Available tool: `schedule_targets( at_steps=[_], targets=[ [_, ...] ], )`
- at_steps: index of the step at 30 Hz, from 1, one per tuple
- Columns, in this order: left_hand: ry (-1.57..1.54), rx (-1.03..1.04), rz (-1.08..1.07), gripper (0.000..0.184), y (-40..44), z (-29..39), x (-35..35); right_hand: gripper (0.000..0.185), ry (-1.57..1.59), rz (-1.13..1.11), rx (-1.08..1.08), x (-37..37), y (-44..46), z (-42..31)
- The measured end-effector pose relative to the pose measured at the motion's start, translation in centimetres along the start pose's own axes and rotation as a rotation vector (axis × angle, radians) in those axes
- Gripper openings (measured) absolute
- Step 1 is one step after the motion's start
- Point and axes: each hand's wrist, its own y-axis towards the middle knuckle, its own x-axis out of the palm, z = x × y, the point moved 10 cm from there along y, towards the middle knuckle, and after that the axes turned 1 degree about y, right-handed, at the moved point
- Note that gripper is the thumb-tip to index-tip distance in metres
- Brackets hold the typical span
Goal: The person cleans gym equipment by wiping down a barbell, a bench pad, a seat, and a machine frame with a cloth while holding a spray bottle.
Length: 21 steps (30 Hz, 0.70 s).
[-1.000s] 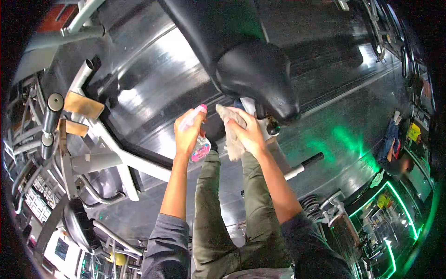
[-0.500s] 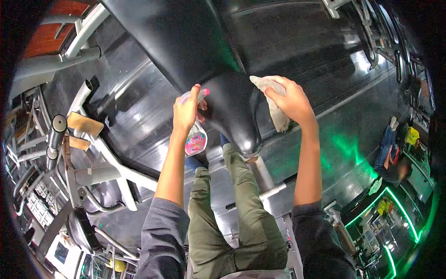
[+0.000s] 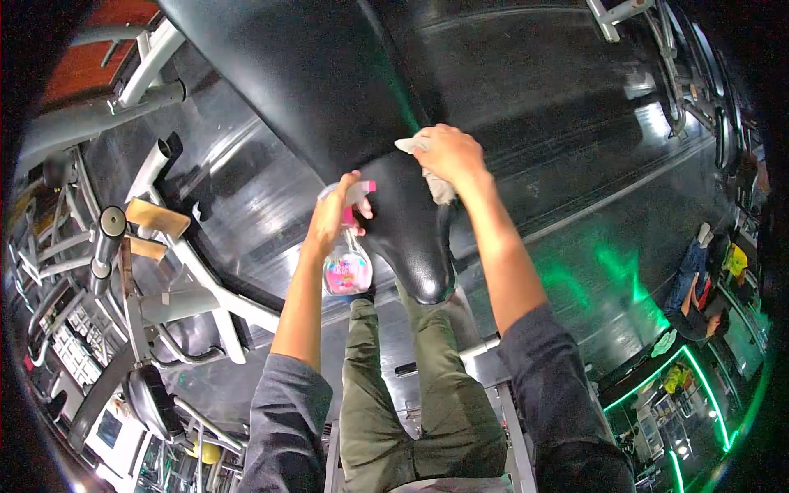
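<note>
My left hand is closed around the neck of a clear spray bottle, which has a pink-and-white trigger head and a colourful label. The bottle hangs just left of a black padded bench, its nozzle pointing toward the pad. In my right hand is a bunched pale cloth, held at the right edge of the bench where the pad narrows. Part of the cloth sticks out left of my fingers over the black surface. Whether it presses on the pad is hard to see.
A grey metal frame with tan pads stands on the left. Dark floor with green light reflections lies to the right. Farther right a person is near a green-lit mirror. More gym machines line both sides.
My right hand with the cloth has moved left, from beside the bench to its right edge. The spray bottle in my left hand has dropped slightly lower in view.
</note>
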Motion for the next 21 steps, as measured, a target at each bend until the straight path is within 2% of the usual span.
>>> schedule_targets(
  at_steps=[1, 2, 3, 5, 6, 7, 9, 11, 12, 14, 15, 17, 19, 21],
  targets=[
    [0.000, -0.004, 0.001, 0.056, 0.3, -0.8, -0.1, 0.027, -0.073, -0.019, -0.016, 1.3, 0.9, -0.8],
    [-0.062, -0.081, -0.092, 0.054, 0.9, -2.6, 0.8, 0.024, -0.085, -0.031, -0.044, 2.6, 1.1, -1.4],
    [-0.126, -0.158, -0.184, 0.051, 1.0, -3.9, 1.6, 0.021, -0.183, 0.068, -0.195, 3.5, 1.6, -2.4],
    [-0.176, -0.127, -0.142, 0.051, 0.9, -3.7, 1.2, 0.022, -0.135, -0.156, -0.212, 2.8, 0.1, -4.0],
    [-0.264, -0.122, -0.125, 0.050, 1.2, -4.2, 0.8, 0.022, -0.137, -0.168, -0.212, 2.7, -0.9, -3.7],
    [-0.355, -0.115, -0.107, 0.050, 1.3, -4.2, 0.6, 0.026, -0.058, -0.170, -0.303, 2.1, -2.2, -3.7],
    [-0.371, -0.140, -0.089, 0.052, 1.5, -4.7, 0.3, 0.031, 0.012, -0.179, -0.403, 1.2, -3.5, -3.0],
    [-0.406, -0.193, -0.139, 0.056, 2.0, -5.5, 0.6, 0.034, 0.101, 0.002, -0.186, -0.3, -3.0, 0.8],
    [-0.413, -0.235, -0.131, 0.055, 2.2, -5.7, 0.5, 0.034, 0.092, -0.006, -0.191, 0.8, -2.4, 1.4],
    [-0.407, -0.235, -0.161, 0.056, 2.3, -5.5, 0.6, 0.032, -0.117, 0.216, -0.080, 0.5, -0.5, 3.8],
    [-0.386, -0.231, -0.187, 0.056, 2.5, -5.4, 0.7, 0.032, -0.127, 0.212, -0.084, 0.2, 0.7, 3.3],
    [-0.389, -0.225, -0.199, 0.057, 2.7, -5.6, 0.6, 0.034, -0.140, -0.144, 0.228, 2.7, 2.8, 3.6],
    [-0.381, -0.235, -0.184, 0.062, 2.4, -5.4, 0.6, 0.033, -0.190, -0.234, 0.185, 2.6, 2.6, 2.0],
    [-0.397, -0.223, -0.196, 0.061, 2.6, -5.5, 0.6, 0.032, -0.179, -0.067, -0.226, 2.3, 2.2, -0.4]
  ],
)
